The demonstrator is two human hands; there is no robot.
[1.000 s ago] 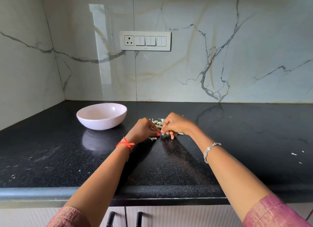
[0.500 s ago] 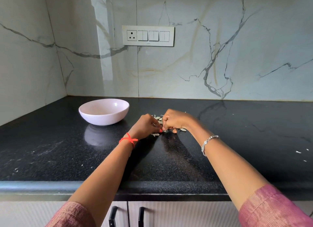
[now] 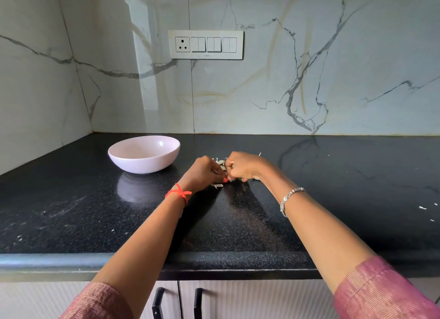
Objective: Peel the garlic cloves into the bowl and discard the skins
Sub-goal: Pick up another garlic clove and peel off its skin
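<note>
"Garlic cloves and papery white skins (image 3: 220,162) are lying in a small heap on the black speckled stone countertop (image 3: 95,211), and both hands are working right at the near edge of it."

"What is the left hand (image 3: 204,173) doing?"

"It is curling its fingers in tight, with the thumb and fingertips pinching toward the right. A red-painted nail is showing at the very tip. The right hand (image 3: 242,166) is curling the same way, knuckles up, and its fingertips are meeting the left ones."

"Are they holding anything?"

"They are pinching a pale garlic piece (image 3: 230,179) between them, low over the counter. It is showing only as a sliver, so I am not managing to tell whether it is clove or skin."

"And the heap?"

"It is sitting just behind the two sets of fingertips, and the knuckles are partly hiding it. A few loose white skin scraps (image 3: 217,186) are lying on the counter just under the left hand."

"Where is the bowl?"

"The pale pink round ceramic bowl (image 3: 144,153) is standing upright to the left of the hands, near the left one but not touching it. Its reflection is shining in the counter below it."

"Anything on the wrists?"

"A red knotted thread (image 3: 179,194) is circling the left wrist, and a silver chain bracelet (image 3: 289,198) is hanging on the right."
</note>
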